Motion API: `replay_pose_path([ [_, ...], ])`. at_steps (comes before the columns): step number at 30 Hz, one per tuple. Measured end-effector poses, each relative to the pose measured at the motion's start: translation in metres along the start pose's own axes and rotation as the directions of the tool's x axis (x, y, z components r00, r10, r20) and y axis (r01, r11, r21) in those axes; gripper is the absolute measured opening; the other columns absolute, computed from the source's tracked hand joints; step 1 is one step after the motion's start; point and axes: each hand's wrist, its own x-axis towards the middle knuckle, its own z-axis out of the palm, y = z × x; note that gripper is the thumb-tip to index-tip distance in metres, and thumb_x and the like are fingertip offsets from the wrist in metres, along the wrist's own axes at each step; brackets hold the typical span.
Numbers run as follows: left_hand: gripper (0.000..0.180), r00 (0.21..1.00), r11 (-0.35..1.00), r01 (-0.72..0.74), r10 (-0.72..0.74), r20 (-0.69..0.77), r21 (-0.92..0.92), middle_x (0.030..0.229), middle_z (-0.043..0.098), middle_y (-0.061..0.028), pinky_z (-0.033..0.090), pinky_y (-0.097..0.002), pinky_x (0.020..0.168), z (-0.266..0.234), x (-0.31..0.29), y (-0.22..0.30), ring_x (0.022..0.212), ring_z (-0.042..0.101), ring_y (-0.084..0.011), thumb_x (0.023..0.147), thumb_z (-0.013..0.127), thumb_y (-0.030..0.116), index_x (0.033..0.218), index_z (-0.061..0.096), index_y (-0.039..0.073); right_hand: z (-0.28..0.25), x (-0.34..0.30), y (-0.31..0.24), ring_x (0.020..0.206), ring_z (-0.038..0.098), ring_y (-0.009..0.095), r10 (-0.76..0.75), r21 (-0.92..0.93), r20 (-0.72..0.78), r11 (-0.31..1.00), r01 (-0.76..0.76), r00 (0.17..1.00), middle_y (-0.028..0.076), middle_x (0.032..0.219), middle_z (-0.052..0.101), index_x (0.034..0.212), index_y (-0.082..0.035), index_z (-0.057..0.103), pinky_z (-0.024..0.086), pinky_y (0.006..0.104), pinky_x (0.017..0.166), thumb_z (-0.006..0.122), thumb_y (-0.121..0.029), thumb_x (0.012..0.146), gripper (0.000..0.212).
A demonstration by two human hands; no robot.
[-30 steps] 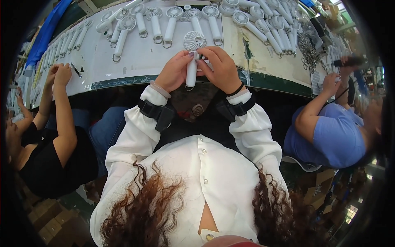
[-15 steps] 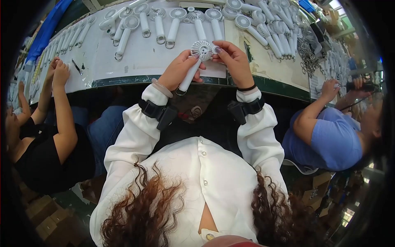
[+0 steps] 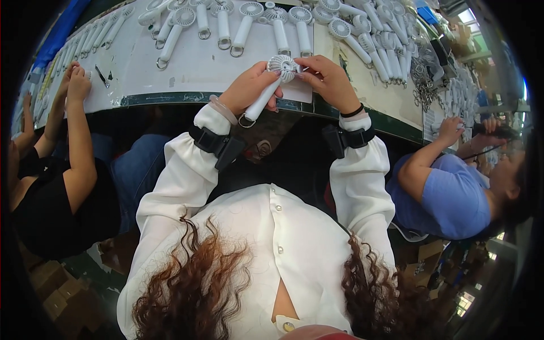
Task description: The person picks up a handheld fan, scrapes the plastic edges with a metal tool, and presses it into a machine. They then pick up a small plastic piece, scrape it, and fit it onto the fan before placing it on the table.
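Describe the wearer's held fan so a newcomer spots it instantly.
Start at the table across the top; go to its near edge, around the middle. A white fan slants there, lower end leftward. Unlike the fans lying beyond, it's in the wearer's left hand.

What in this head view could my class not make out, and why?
- Left hand: its exact grip, partly hidden behind the held fan.
- Small white part: its shape, too small and partly covered by the right hand.
- Row of fans: some heads, cut off by the upper edge.
- Metal rings: their number, too small and tangled.
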Motion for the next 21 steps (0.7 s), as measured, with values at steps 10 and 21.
replay_pose_path([
  [10,0.028,1.0,0.999,0.026,-0.027,0.016,0.033,0.08,0.062,-0.01,0.055,-0.0301,0.053,0.001,0.0,0.001,0.053,0.059,-0.0142,0.098,0.047,0.023,0.111,0.046,-0.001,-0.001,-0.003,-0.002,0.089,0.064,0.022,-0.023,0.111,-0.028,0.994,0.025,0.999,0.01,0.1,0.063,0.115,-0.005,0.062,0.052,0.0287,0.077,0.062,-0.006,0.089,0.026],
  [21,0.036,0.997,0.981,0.075,-0.073,-0.018,0.179,0.074,0.056,-0.0056,0.052,-0.0276,0.047,0.013,-0.001,0.007,0.048,0.057,-0.0134,0.094,0.054,0.034,0.102,0.05,-0.001,-0.013,-0.003,-0.009,0.093,0.061,0.016,-0.041,0.094,0.067,0.995,0.035,0.997,0.007,0.108,0.059,0.117,-0.003,0.06,0.051,0.0253,0.08,0.06,-0.004,0.091,0.026],
])
